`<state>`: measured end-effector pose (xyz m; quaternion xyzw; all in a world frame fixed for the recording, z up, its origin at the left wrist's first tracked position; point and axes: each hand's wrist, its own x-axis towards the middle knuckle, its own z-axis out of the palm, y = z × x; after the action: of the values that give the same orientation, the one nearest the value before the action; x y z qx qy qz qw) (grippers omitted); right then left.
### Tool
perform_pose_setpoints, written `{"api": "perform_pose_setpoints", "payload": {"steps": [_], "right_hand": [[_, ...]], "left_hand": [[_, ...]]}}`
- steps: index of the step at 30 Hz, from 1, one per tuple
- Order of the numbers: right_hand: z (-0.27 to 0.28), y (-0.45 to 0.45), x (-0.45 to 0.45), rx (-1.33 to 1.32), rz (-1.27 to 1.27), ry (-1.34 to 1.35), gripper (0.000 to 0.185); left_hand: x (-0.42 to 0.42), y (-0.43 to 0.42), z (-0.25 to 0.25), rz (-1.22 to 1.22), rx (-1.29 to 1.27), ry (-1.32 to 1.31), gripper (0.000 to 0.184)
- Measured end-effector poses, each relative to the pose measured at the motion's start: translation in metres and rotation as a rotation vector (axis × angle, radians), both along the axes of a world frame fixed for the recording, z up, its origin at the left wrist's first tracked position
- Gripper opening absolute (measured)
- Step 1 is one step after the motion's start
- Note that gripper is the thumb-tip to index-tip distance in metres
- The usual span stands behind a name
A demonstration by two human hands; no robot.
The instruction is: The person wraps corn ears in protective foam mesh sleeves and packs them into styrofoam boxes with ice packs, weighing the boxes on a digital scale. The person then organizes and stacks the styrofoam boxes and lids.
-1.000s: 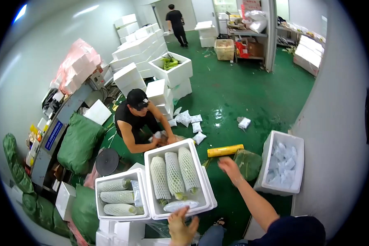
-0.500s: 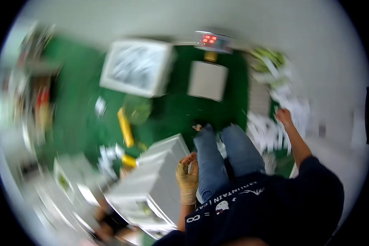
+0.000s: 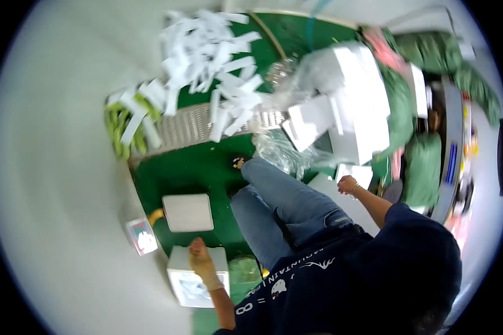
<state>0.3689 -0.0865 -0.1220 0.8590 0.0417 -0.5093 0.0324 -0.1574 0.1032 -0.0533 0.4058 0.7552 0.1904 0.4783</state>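
Foam box (image 3: 178, 261) seen at seven o'clock, overlapped by left hand (image 3: 200, 259); finger spread blurred, cannot be told. Right hand (image 3: 348, 185) at three o'clock, fingers half-curled, nothing seen held, white foam piece (image 3: 361, 172) alongside. Judged between grips; wider fingers needed for any grasp.

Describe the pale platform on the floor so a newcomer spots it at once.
Start on the green floor beside the grey wall. The pale, squarish platform lies between the jeans and the lit display; unlike the open white box next to it, it is flat.
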Motion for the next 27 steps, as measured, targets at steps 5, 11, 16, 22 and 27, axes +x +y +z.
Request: {"api": "perform_pose_setpoints", "payload": {"steps": [5, 11, 16, 22, 27], "right_hand": [[-0.029, -0.095, -0.08, 0.054, -0.427, -0.041, 0.018], [-0.045, -0.077, -0.203, 0.074, -0.367, 0.231, 0.025], [-0.078, -0.1, -0.265, 0.148, -0.334, 0.141, 0.028], [-0.093, -0.15, -0.267, 0.083, -0.482, 0.14, 0.021], [-0.11, -0.151, -0.181, 0.156, -0.368, -0.164, 0.026]], "left_hand": [[0.097, 0.11, -0.021, -0.513, 0.028, -0.033, 0.016], [0.157, 0.035, -0.052, -0.823, -0.525, -0.299, 0.016], [0.108, 0.042, -0.09, -1.231, -0.426, -0.1, 0.015], [0.087, 0.079, -0.193, -1.132, -0.217, 0.129, 0.012], [0.109, 0.004, -0.174, -1.204, -0.321, 0.0, 0.013]]}}
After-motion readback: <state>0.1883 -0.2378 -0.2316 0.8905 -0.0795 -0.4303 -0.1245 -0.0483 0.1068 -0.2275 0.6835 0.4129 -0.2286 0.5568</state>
